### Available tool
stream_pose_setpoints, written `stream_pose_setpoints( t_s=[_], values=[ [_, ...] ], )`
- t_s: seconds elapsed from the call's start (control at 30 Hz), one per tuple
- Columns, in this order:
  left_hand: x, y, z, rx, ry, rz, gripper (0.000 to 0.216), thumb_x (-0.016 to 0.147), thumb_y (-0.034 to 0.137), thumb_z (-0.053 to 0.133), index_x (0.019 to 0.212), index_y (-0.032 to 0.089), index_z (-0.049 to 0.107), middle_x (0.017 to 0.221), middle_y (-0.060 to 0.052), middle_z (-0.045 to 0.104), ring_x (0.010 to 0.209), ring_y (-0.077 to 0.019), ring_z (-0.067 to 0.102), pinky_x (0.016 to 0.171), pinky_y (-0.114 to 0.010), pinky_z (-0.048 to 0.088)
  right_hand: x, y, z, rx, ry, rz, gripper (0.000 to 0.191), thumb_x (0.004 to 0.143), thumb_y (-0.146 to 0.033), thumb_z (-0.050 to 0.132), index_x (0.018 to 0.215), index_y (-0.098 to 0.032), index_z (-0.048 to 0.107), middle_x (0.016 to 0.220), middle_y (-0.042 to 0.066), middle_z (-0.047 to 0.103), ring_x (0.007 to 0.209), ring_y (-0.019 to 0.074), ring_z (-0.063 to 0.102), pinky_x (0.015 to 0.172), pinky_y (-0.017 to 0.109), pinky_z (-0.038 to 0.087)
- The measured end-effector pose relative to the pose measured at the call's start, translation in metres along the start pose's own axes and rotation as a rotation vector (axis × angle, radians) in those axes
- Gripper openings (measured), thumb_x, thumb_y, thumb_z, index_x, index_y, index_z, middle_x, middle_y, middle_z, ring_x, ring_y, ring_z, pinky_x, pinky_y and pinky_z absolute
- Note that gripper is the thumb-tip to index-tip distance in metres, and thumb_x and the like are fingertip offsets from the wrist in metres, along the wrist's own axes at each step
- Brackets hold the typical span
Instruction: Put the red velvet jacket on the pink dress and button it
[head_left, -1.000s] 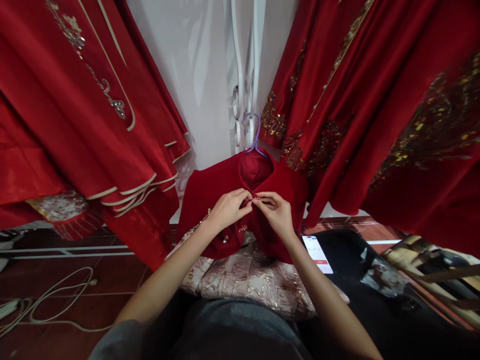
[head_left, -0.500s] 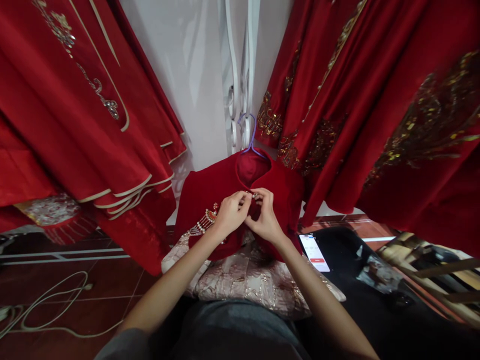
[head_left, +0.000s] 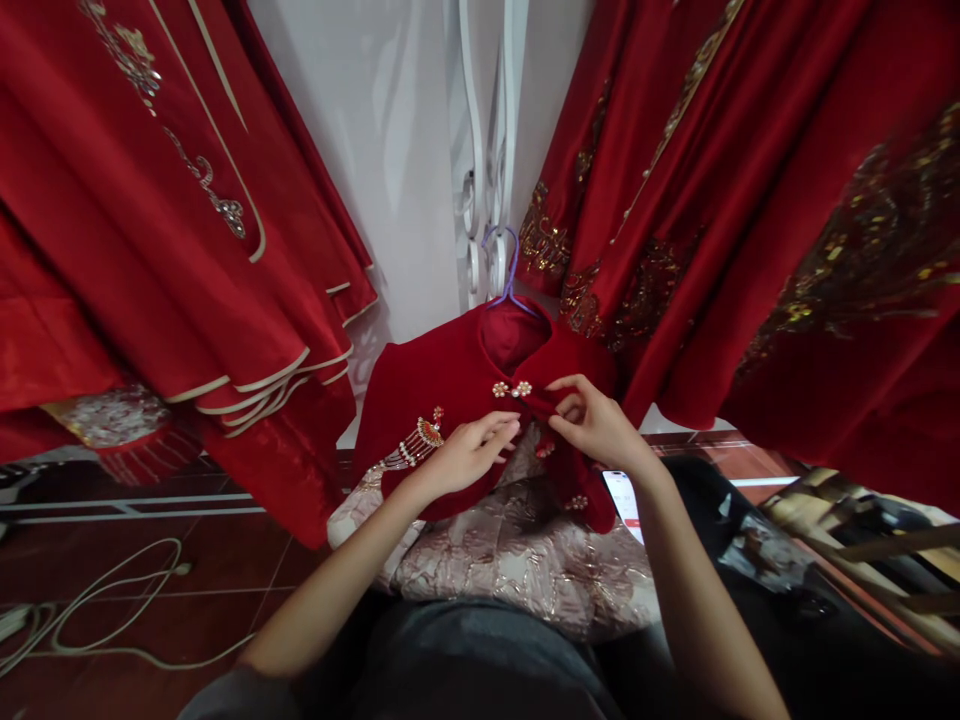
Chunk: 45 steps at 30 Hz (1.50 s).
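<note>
Two bare hands work at the front of a red jacket [head_left: 435, 375], which lies spread on a patterned cloth [head_left: 517, 550]. The left forearm [head_left: 352, 580] slants inward from below the jacket; its hand [head_left: 469, 455] lies palm down over the jacket's lower front, half open, fingers loosely bent toward the front opening, apparently holding nothing. The right forearm [head_left: 697, 580] rises more steeply beside the jacket, wrist bent inward; the right hand [head_left: 596, 425] is nearly closed, thumb and fingertips pinching the edge of the jacket's right flap, the other fingers curled. A clasp [head_left: 512, 390] sits joined just under the jacket's neck, and a brooch [head_left: 429, 432] hangs on its left front. The hanger [head_left: 514, 265] stands out of the jacket's neck. To the jacket's right, partly behind the right forearm, lies a phone [head_left: 622, 500].
</note>
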<state>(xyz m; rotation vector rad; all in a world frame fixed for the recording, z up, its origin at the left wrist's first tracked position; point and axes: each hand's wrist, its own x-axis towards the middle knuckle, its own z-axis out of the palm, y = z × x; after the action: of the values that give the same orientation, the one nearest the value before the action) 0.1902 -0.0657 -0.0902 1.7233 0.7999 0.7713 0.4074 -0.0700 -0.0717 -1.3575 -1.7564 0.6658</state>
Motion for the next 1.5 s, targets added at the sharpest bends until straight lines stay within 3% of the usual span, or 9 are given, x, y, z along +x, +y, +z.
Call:
stream_pose_setpoints(
  t_s=[0.2,0.37,0.5,0.63,0.83,0.93,1.03,1.2,1.5],
  values=[
    [-0.011,0.002,0.007,-0.006,0.043,0.0,0.044,0.082,0.045,0.064,0.114,0.016,0.057,0.11,-0.012,0.066,0.094,-0.0207,0.066,0.082,-0.036,0.055,-0.008,-0.026,0.001,0.481,-0.247,0.121,0.05,0.076,-0.033,0.066,0.12,-0.021,0.047,0.093,0.005,0.067,0.085,0.0171,0.068,0.078,0.034,0.057],
    [-0.018,-0.008,-0.006,-0.122,-0.001,-0.09,0.051,0.076,0.037,0.071,0.118,0.015,0.052,0.096,-0.008,0.068,0.089,-0.0184,0.066,0.082,-0.035,0.052,-0.014,-0.037,0.002,0.411,-0.363,0.065,0.032,0.077,-0.035,0.067,0.102,-0.019,0.057,0.103,0.007,0.065,0.086,0.0159,0.068,0.078,0.032,0.057],
    [-0.025,-0.01,-0.021,-0.158,0.016,-0.177,0.061,0.068,0.033,0.078,0.119,0.014,0.05,0.08,-0.002,0.065,0.076,-0.0141,0.065,0.078,-0.031,0.051,-0.019,-0.036,0.018,0.194,-0.355,0.037,0.028,0.078,-0.038,0.067,0.094,-0.018,0.056,0.084,0.004,0.065,0.069,0.0127,0.064,0.062,0.026,0.053],
    [-0.028,0.0,-0.027,-0.149,0.119,-0.217,0.048,0.074,0.04,0.071,0.113,0.016,0.056,0.088,-0.003,0.064,0.077,-0.0141,0.065,0.072,-0.03,0.054,-0.022,-0.037,0.055,0.073,-0.284,-0.008,0.043,0.069,-0.042,0.075,0.098,-0.018,0.054,0.081,0.002,0.063,0.063,0.0119,0.06,0.057,0.025,0.049],
    [-0.033,0.01,-0.051,0.069,0.11,-0.171,0.029,0.08,0.039,0.061,0.097,0.015,0.063,0.082,-0.004,0.066,0.073,-0.0154,0.066,0.07,-0.032,0.057,-0.02,-0.04,0.09,0.064,-0.12,-0.046,0.026,0.065,-0.019,0.071,0.084,-0.019,0.053,0.065,-0.004,0.058,0.058,0.0111,0.056,0.054,0.022,0.044],
    [-0.039,0.009,-0.075,0.416,0.318,-0.056,0.026,0.08,0.037,0.06,0.096,0.017,0.063,0.089,-0.006,0.066,0.08,-0.017,0.066,0.07,-0.031,0.056,-0.018,-0.04,0.085,0.104,-0.107,-0.021,0.023,0.065,-0.02,0.072,0.08,-0.02,0.054,0.064,-0.004,0.059,0.056,0.0106,0.056,0.052,0.021,0.043],
    [-0.044,0.002,-0.094,0.7,0.511,-0.048,0.031,0.074,0.039,0.067,0.095,0.019,0.058,0.098,-0.007,0.064,0.081,-0.0181,0.066,0.069,-0.032,0.055,-0.016,-0.039,0.079,0.168,-0.111,-0.005,0.019,0.067,-0.025,0.075,0.078,-0.019,0.06,0.067,-0.002,0.065,0.058,0.0112,0.058,0.055,0.022,0.045],
    [-0.041,-0.013,-0.093,0.661,0.435,-0.165,0.046,0.064,0.04,0.075,0.091,0.02,0.044,0.076,-0.001,0.064,0.068,-0.0178,0.066,0.065,-0.031,0.055,-0.011,-0.031,0.084,0.217,-0.12,0.031,0.024,0.063,-0.033,0.081,0.078,-0.018,0.07,0.07,0.002,0.071,0.063,0.0141,0.064,0.059,0.024,0.049],
    [-0.034,-0.017,-0.078,0.548,0.391,-0.05,0.028,0.072,0.031,0.067,0.088,0.021,0.046,0.08,-0.001,0.065,0.072,-0.0159,0.068,0.064,-0.027,0.056,-0.004,-0.019,0.102,0.34,-0.056,-0.03,0.019,0.077,-0.03,0.069,0.091,-0.018,0.072,0.088,0.006,0.073,0.077,0.0163,0.07,0.07,0.027,0.056]
  ],
)
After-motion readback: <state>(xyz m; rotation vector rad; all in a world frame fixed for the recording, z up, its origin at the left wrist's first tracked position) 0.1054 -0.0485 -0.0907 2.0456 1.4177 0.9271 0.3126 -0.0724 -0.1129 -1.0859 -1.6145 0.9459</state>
